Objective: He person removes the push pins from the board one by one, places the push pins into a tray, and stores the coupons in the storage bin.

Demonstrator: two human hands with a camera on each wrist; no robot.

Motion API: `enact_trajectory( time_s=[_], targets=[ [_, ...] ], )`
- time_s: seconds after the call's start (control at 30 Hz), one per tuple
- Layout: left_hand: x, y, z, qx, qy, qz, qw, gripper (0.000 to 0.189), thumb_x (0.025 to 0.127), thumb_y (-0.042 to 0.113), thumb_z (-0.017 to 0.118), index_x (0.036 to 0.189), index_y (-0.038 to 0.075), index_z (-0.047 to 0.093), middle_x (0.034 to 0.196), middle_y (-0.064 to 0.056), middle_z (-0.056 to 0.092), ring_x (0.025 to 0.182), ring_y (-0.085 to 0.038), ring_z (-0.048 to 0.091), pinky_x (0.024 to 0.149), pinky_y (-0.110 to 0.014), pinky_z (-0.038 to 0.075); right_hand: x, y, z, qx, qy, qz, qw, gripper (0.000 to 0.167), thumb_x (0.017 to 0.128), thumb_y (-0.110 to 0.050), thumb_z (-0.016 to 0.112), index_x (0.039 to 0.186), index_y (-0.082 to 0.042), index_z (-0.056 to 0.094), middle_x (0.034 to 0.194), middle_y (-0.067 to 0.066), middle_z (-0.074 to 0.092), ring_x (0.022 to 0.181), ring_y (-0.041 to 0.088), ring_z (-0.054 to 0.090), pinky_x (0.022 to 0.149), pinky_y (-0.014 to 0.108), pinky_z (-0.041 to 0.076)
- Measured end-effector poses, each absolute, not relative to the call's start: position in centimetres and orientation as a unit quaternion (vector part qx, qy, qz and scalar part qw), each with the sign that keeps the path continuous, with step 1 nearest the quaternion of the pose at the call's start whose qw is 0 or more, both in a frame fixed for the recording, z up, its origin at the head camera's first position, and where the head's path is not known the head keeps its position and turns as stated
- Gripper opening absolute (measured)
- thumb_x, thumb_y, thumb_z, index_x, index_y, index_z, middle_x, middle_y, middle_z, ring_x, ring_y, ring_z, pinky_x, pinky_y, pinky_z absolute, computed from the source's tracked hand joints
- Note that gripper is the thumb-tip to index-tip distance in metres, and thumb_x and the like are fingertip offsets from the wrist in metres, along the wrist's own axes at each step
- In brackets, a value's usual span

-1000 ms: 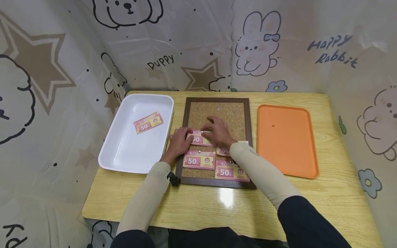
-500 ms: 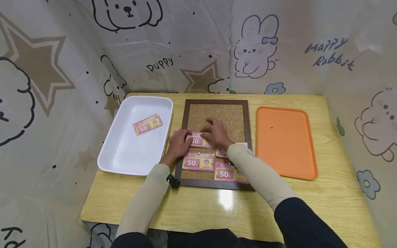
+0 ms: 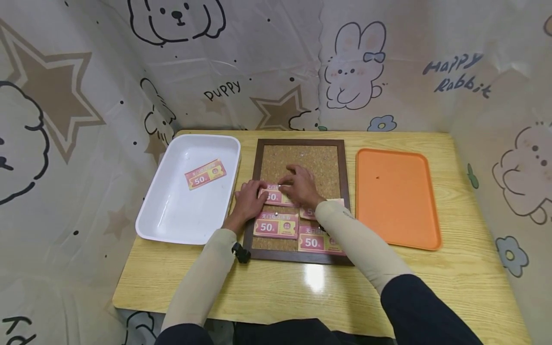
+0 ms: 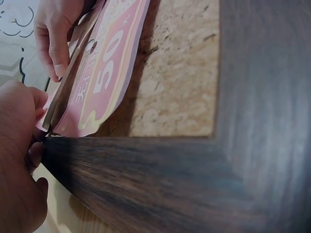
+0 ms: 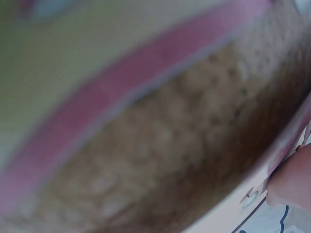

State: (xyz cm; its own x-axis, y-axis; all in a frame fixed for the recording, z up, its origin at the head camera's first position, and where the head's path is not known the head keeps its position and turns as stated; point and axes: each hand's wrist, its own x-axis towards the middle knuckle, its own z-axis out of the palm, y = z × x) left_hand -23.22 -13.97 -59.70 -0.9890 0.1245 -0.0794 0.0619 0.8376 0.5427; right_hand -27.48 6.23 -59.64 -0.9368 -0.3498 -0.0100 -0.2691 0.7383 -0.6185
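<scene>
My left hand (image 3: 249, 201) lies at the left frame of the corkboard (image 3: 319, 167), its thumb and fingers around the left end of a pink-and-yellow coupon (image 3: 273, 197) marked 50. Close against that coupon's upper edge is my right hand (image 3: 299, 184), fingers bent, fingertips near a small round-headed pushpin (image 4: 90, 46). I cannot tell whether those fingertips pinch anything. In the left wrist view the coupon bows up off the cork. Below it on the board lies another coupon (image 3: 276, 226) with a pin at its top; two more are partly hidden by the right forearm.
At the left stands a white tray (image 3: 151, 223) with one loose coupon (image 3: 205, 174) in it. An orange tray (image 3: 396, 196) with a tiny dark speck lies to the right. All rest on a wooden table (image 3: 267, 292) enclosed by printed curtains.
Both hands keep their places at the coupon. The whole head view has shifted slightly; nothing else visibly differs.
</scene>
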Motion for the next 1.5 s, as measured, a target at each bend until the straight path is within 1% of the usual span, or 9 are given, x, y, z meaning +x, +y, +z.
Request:
enact_trajectory(
  time_s=[0.13, 0.27, 0.4, 0.5, 0.6, 0.7, 0.97, 1.27, 1.5],
  targets=[
    [-23.16, -13.90, -59.75, 0.045, 0.956, 0.284, 0.058, 0.030, 0.097, 0.036, 0.050, 0.120, 0.019, 0.057, 0.126, -0.006, 0.056, 0.114, -0.025, 0.045, 0.094, -0.051, 0.031, -27.42, 6.27, -59.59, -0.179, 0.931, -0.314, 0.055, 0.017, 0.087, -0.037, 0.070, 0.098, -0.024, 0.076, 0.145, 0.003, 0.047, 0.139, 0.025, 0.034, 0.116, 0.050, 0.017],
    [-23.16, -13.81, -59.65, 0.043, 0.956, 0.285, 0.062, 0.031, 0.097, 0.037, 0.050, 0.121, 0.019, 0.056, 0.127, -0.006, 0.055, 0.115, -0.025, 0.045, 0.095, -0.050, 0.030, -27.42, 6.30, -59.53, -0.187, 0.932, -0.307, 0.049, 0.017, 0.087, -0.037, 0.070, 0.098, -0.024, 0.076, 0.132, 0.000, 0.055, 0.133, 0.022, 0.039, 0.113, 0.048, 0.020],
    [-23.22, -13.75, -59.61, 0.043, 0.956, 0.284, 0.066, 0.031, 0.097, 0.037, 0.050, 0.121, 0.019, 0.056, 0.128, -0.005, 0.055, 0.115, -0.025, 0.045, 0.095, -0.050, 0.030, -27.44, 6.30, -59.52, -0.187, 0.933, -0.304, 0.047, 0.017, 0.087, -0.037, 0.071, 0.098, -0.025, 0.076, 0.121, -0.001, 0.056, 0.125, 0.021, 0.043, 0.110, 0.047, 0.022],
    [-23.28, -13.76, -59.61, 0.044, 0.956, 0.284, 0.066, 0.031, 0.097, 0.037, 0.050, 0.121, 0.019, 0.056, 0.128, -0.005, 0.055, 0.115, -0.026, 0.045, 0.095, -0.049, 0.030, -27.47, 6.31, -59.52, -0.186, 0.934, -0.303, 0.045, 0.017, 0.087, -0.038, 0.071, 0.098, -0.026, 0.076, 0.116, -0.002, 0.057, 0.118, 0.021, 0.045, 0.105, 0.047, 0.026],
    [-23.29, -13.75, -59.58, 0.043, 0.955, 0.285, 0.067, 0.030, 0.097, 0.037, 0.050, 0.121, 0.019, 0.056, 0.128, -0.006, 0.055, 0.115, -0.026, 0.044, 0.095, -0.049, 0.030, -27.53, 6.33, -59.53, -0.187, 0.933, -0.305, 0.046, 0.017, 0.086, -0.039, 0.071, 0.098, -0.027, 0.076, 0.113, -0.003, 0.058, 0.111, 0.021, 0.046, 0.099, 0.045, 0.029],
    [-23.25, -13.72, -59.51, 0.042, 0.955, 0.287, 0.068, 0.030, 0.097, 0.036, 0.050, 0.121, 0.019, 0.056, 0.128, -0.006, 0.054, 0.114, -0.026, 0.044, 0.095, -0.049, 0.030, -27.63, 6.34, -59.59, -0.186, 0.930, -0.312, 0.050, 0.017, 0.086, -0.038, 0.072, 0.098, -0.027, 0.075, 0.110, -0.003, 0.059, 0.106, 0.020, 0.048, 0.096, 0.045, 0.029],
    [-23.19, -13.65, -59.51, 0.041, 0.955, 0.287, 0.064, 0.030, 0.097, 0.036, 0.050, 0.121, 0.019, 0.056, 0.127, -0.006, 0.054, 0.114, -0.026, 0.044, 0.095, -0.050, 0.030, -27.83, 6.40, -59.86, -0.186, 0.928, -0.318, 0.058, 0.019, 0.086, -0.038, 0.071, 0.100, -0.026, 0.075, 0.105, -0.002, 0.062, 0.101, 0.020, 0.051, 0.096, 0.045, 0.028],
    [-23.14, -13.72, -59.52, 0.042, 0.955, 0.287, 0.063, 0.031, 0.096, 0.036, 0.050, 0.121, 0.018, 0.056, 0.129, -0.007, 0.055, 0.115, -0.027, 0.044, 0.094, -0.051, 0.030, -27.78, 6.33, -59.80, -0.188, 0.928, -0.317, 0.058, 0.019, 0.086, -0.039, 0.071, 0.099, -0.025, 0.075, 0.103, -0.003, 0.061, 0.100, 0.019, 0.051, 0.095, 0.045, 0.028],
    [-23.08, -13.79, -59.47, 0.042, 0.955, 0.286, 0.062, 0.031, 0.097, 0.036, 0.050, 0.121, 0.018, 0.056, 0.128, -0.007, 0.054, 0.115, -0.027, 0.044, 0.094, -0.051, 0.031, -27.86, 6.19, -59.91, -0.189, 0.929, -0.312, 0.056, 0.018, 0.086, -0.039, 0.071, 0.098, -0.026, 0.074, 0.103, -0.004, 0.062, 0.101, 0.018, 0.052, 0.098, 0.044, 0.028]
  ],
)
